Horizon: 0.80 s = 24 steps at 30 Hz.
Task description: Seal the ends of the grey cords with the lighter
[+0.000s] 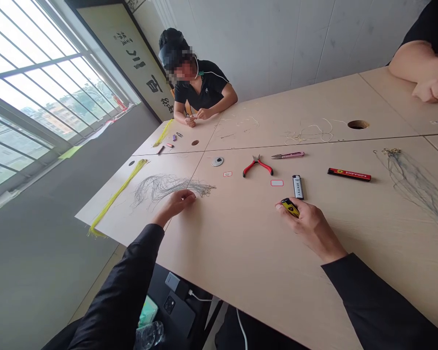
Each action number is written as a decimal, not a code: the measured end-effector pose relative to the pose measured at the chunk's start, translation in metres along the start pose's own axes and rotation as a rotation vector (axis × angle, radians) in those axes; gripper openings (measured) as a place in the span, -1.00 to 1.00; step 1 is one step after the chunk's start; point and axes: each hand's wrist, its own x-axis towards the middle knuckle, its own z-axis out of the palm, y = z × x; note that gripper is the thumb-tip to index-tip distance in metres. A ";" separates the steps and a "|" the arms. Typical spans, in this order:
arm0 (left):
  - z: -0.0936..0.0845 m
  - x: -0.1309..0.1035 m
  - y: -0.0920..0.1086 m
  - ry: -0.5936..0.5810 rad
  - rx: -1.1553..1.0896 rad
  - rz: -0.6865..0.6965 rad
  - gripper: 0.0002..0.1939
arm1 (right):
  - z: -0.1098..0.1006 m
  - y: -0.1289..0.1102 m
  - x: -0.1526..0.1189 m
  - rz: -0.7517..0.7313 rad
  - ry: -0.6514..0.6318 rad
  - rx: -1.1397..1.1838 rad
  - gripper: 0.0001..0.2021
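Note:
My right hand [308,223] is closed around a black and yellow lighter [290,207], just in front of a white-labelled lighter [298,187] on the table. My left hand [179,203] has its thumb and fingers pinched together, near the hooked end of a bundle of thin grey strands [168,186]; what it pinches, if anything, is too small to tell. Red-handled pliers [257,166] lie with handles spread beyond my hands. Beside them are pink snips [288,155], and a red lighter [349,174] rests farther right.
Yellow strands [117,194] lie at the table's left edge. Another grey bundle [405,175] is at the right. A round metal disc [217,161] sits near the middle. One person [204,87] sits across the table, and another person's arm [416,68] rests at the far right.

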 end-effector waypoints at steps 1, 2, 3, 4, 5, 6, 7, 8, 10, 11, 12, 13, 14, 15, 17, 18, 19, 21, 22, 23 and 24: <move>0.000 0.001 0.000 0.005 0.018 0.010 -0.68 | 0.000 0.000 0.000 -0.002 0.000 -0.002 -0.65; 0.001 0.002 -0.001 0.010 0.031 0.022 -0.69 | 0.000 0.000 0.000 -0.004 0.002 -0.004 -0.65; 0.002 0.004 -0.002 0.013 0.036 0.032 -0.71 | 0.000 0.000 0.000 -0.006 0.001 -0.005 -0.65; 0.002 0.005 -0.002 0.016 0.037 0.039 -0.72 | -0.001 0.000 0.001 -0.008 0.001 -0.004 -0.65; 0.002 0.005 -0.003 0.019 0.036 0.045 -0.72 | -0.001 0.000 0.001 -0.010 -0.001 -0.002 -0.65; 0.002 0.005 -0.003 0.022 0.035 0.049 -0.71 | -0.001 0.000 0.001 -0.012 -0.002 -0.001 -0.65; 0.001 0.005 -0.003 0.026 0.033 0.051 -0.70 | 0.000 0.001 0.001 -0.013 -0.002 -0.001 -0.65; 0.001 0.005 -0.003 0.028 0.032 0.051 -0.69 | 0.000 0.001 0.000 -0.013 -0.002 -0.002 -0.65; -0.001 0.003 -0.003 0.015 0.032 0.053 -0.69 | 0.000 0.001 0.000 -0.013 0.004 -0.005 -0.65; -0.001 0.002 -0.003 0.002 0.033 0.055 -0.70 | 0.000 0.001 0.000 -0.014 0.003 -0.005 -0.65; -0.002 0.002 -0.003 -0.012 0.035 0.058 -0.71 | 0.000 0.002 0.000 -0.013 0.003 -0.005 -0.65; -0.002 0.002 -0.003 -0.020 0.038 0.060 -0.72 | 0.001 0.002 0.000 -0.012 0.000 -0.005 -0.65; -0.002 0.002 -0.003 -0.020 0.042 0.062 -0.73 | 0.001 0.002 0.000 -0.009 -0.004 -0.005 -0.65; -0.001 0.002 -0.004 -0.012 0.047 0.063 -0.73 | 0.001 0.002 -0.001 -0.005 -0.008 -0.004 -0.65; 0.001 0.004 -0.007 0.014 0.061 0.067 -0.75 | 0.001 0.002 -0.001 -0.001 -0.014 -0.004 -0.65; 0.002 0.004 -0.008 0.024 0.068 0.068 -0.76 | 0.001 0.002 -0.001 -0.001 -0.014 -0.003 -0.65; 0.003 0.005 -0.009 0.032 0.075 0.071 -0.77 | 0.001 0.002 -0.001 -0.002 -0.013 -0.001 -0.65; 0.004 0.005 -0.010 0.035 0.087 0.077 -0.79 | 0.000 0.002 -0.001 -0.004 -0.016 0.006 -0.65; 0.004 0.005 -0.009 0.037 0.093 0.080 -0.79 | 0.000 0.002 -0.001 -0.004 -0.017 0.010 -0.65; 0.003 0.004 -0.008 0.039 0.099 0.083 -0.79 | 0.000 0.002 -0.001 -0.004 -0.018 0.012 -0.65; 0.003 0.003 -0.007 0.042 0.104 0.086 -0.80 | 0.000 0.002 -0.001 -0.005 -0.018 0.012 -0.65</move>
